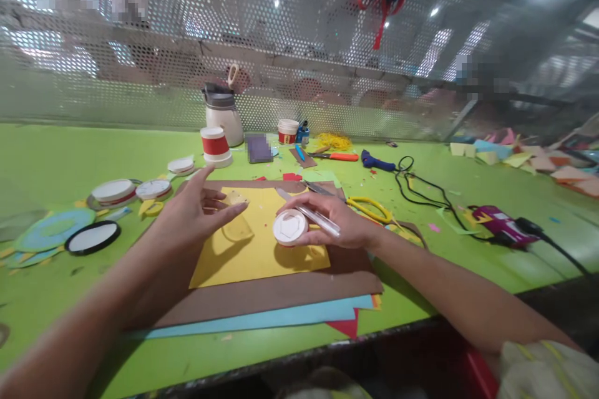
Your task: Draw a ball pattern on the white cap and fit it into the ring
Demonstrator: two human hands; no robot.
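A person's right hand [334, 221] presses a small round white lid [290, 227], its top stamped with a hexagon outline, onto a sheet of yellow paper [255, 255], the grip closed around the lid's rim while a clear-barrelled pen [309, 213] lies pinched across the fingers. The left hand [191, 212] hovers just above the paper's upper left part, fingers spread and loose, clamped on nothing; a yellow paper cut-out [237, 199] sits by its fingertips, though whether they touch cannot be told. The yellow sheet lies flat on brown card [281, 290], with blue paper [262, 319] and a red corner [346, 326] showing beneath, all on a glossy green surface [70, 156]. Yellow-handled scissors [367, 207] rest just right of the wrist. Round white lids [115, 190] and paper rings lie to the left; a red-banded paper cup [215, 146] and a white jug [223, 113] stand farther back. A purple glue gun [498, 224] trails black cable at right.
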